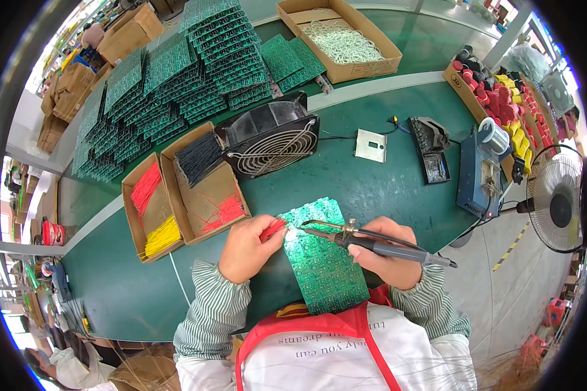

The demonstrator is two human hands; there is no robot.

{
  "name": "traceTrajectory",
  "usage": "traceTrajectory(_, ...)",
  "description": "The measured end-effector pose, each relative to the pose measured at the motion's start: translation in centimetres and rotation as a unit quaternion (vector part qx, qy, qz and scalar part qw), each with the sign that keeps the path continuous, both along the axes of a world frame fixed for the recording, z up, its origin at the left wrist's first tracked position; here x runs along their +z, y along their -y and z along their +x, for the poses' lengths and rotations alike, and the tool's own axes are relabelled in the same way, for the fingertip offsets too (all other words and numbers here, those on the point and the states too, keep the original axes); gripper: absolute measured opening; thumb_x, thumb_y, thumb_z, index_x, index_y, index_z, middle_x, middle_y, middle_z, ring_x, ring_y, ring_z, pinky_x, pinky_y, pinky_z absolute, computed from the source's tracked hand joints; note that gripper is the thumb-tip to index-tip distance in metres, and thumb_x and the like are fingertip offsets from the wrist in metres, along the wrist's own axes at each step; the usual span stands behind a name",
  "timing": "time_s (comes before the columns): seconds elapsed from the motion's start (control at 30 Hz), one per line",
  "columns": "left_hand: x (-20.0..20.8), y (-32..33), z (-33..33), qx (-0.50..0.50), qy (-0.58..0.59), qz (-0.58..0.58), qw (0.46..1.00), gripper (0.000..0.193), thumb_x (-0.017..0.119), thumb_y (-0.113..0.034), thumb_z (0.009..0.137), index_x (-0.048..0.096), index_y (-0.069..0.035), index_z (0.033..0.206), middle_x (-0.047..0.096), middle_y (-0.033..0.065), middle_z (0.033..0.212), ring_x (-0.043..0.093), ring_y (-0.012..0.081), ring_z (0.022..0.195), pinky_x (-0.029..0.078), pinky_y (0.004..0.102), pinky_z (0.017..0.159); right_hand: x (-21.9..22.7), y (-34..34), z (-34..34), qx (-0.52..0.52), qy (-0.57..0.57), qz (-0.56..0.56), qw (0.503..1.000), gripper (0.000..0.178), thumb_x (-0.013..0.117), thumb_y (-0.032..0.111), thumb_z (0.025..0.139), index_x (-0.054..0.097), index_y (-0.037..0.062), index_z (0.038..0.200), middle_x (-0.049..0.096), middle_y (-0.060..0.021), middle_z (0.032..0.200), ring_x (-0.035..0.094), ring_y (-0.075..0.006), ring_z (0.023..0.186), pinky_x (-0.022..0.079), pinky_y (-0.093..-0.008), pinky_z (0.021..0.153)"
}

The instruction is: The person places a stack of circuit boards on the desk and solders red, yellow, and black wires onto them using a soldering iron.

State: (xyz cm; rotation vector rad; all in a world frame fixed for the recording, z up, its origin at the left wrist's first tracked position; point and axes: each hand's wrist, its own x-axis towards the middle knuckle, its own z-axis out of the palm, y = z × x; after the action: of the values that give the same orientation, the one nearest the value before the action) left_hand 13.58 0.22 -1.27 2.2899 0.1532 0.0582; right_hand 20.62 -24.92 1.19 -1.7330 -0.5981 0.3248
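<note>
A green circuit board panel (326, 274) lies on the table in front of me, its near end by my apron. My left hand (248, 246) is closed round a small bunch of red wires (273, 229) at the panel's far left edge. In my right hand (392, 255) is a grey soldering iron (398, 249) with a metal guide tube along it. Its tip points left and reaches close to the red wire ends over the board. Whether the tip touches a wire is too small to tell.
Left of the panel stand cardboard trays (188, 228) of red, yellow and black wires. Behind them are a black fan (274, 140) and stacked green boards (222, 52). A blue solder feeder (479, 176) with a solder spool (494, 135) and an iron stand (430, 153) are at right.
</note>
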Motion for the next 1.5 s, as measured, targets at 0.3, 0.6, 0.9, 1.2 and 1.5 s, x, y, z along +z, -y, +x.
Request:
traceTrajectory(0.3,-0.1,0.0,-0.2,0.030,-0.025,-0.042,0.998,0.019,0.070,-0.016,0.080,0.059,0.000,0.077,0.052,0.0055,0.063,0.047,0.0123,0.055,0.038,0.0287,0.052,-0.6,-0.8,-0.1,0.008,-0.043,0.019,0.999,0.018,0.073,0.010,0.077,0.061,0.0033,0.088,0.063,-0.0020,0.069,0.058,-0.0052,0.062,0.047,-0.0221,0.055)
traceTrajectory(0.6,-0.4,-0.2,0.0,0.022,-0.029,-0.037,0.999,0.019,0.070,-0.015,0.078,0.059,0.000,0.077,0.052,0.0058,0.062,0.046,0.0126,0.054,0.039,0.0287,0.052,-1.5,-0.8,0.1,-0.008,-0.115,0.022,0.993,0.017,0.073,0.010,0.077,0.061,0.0032,0.086,0.063,-0.0022,0.070,0.057,-0.0056,0.063,0.047,-0.0225,0.057)
traceTrajectory(0.9,-0.2,-0.3,0.2,0.012,-0.031,-0.041,0.999,0.019,0.070,-0.015,0.078,0.057,0.000,0.075,0.050,0.0059,0.061,0.045,0.0121,0.054,0.038,0.0286,0.051,-0.7,-0.2,0.3,-0.004,-0.072,0.031,0.997,0.018,0.073,0.009,0.078,0.060,0.0017,0.088,0.064,-0.0027,0.072,0.058,-0.0057,0.066,0.047,-0.0227,0.059)
traceTrajectory(1.2,-0.1,-0.3,0.2,0.013,-0.047,-0.041,0.998,0.020,0.070,-0.015,0.079,0.057,0.000,0.075,0.051,0.0052,0.061,0.045,0.0111,0.054,0.038,0.0283,0.051,-1.5,-0.7,0.2,-0.004,-0.105,0.022,0.994,0.019,0.074,0.011,0.077,0.060,0.0032,0.088,0.064,-0.0024,0.070,0.058,-0.0055,0.064,0.047,-0.0226,0.057)
traceTrajectory(1.5,-0.5,-0.4,0.0,0.016,-0.046,-0.033,0.998,0.017,0.070,-0.014,0.079,0.060,0.000,0.079,0.055,0.0042,0.064,0.048,0.0093,0.055,0.040,0.0260,0.052,-0.6,-0.9,0.1,0.021,0.030,-0.011,0.999,0.019,0.074,0.013,0.076,0.059,0.0048,0.084,0.063,-0.0050,0.067,0.062,-0.0117,0.056,0.048,-0.0251,0.053)
